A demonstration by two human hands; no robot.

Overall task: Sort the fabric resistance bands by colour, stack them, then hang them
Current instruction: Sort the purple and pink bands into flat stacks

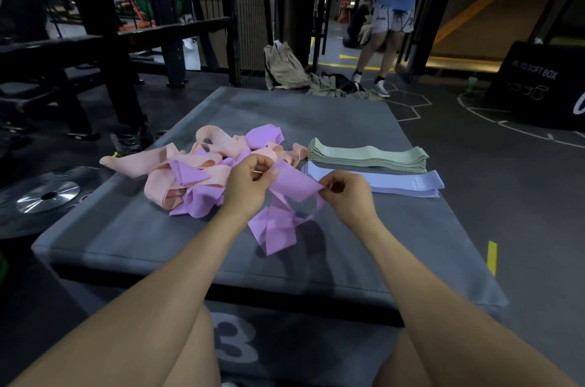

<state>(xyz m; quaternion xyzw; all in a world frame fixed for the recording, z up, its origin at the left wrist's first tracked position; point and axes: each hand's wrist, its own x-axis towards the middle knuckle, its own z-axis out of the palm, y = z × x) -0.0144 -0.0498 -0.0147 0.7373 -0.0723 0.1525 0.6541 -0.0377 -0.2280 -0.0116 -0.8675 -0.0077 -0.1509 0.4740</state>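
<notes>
You are holding one purple band (294, 185) stretched between your two hands above the grey mat (133, 228), which serves as the landmark here. Your left hand (250, 182) pinches the band's left end, fingers curled round the fabric. Your right hand (346, 193) pinches the right end between thumb and fingertips. The hands are apart, with the band's flat upper part spanning the gap between them. The rest of the band droops in twisted loops below your hands, and its lower folds rest on the mat near the middle.

On the left half of the mat lies the unsorted heap (196, 171) of peach and purple bands, tangled together, with one peach strip reaching out to the mat's left edge. Your left hand hovers just at the heap's right side.

On the right half of the mat sit two neat stacks. The green stack (370, 158) lies toward the far side, and the pale blue stack (408, 185) lies just on the near side of it, both flat and lengthwise across the mat. Your right hand is just beside the blue stack's left end.

Off the mat's left edge a weight plate (47, 196) lies on the floor. Beyond the mat's far edge stand a beige bag (283, 68) and another person (389, 13).
</notes>
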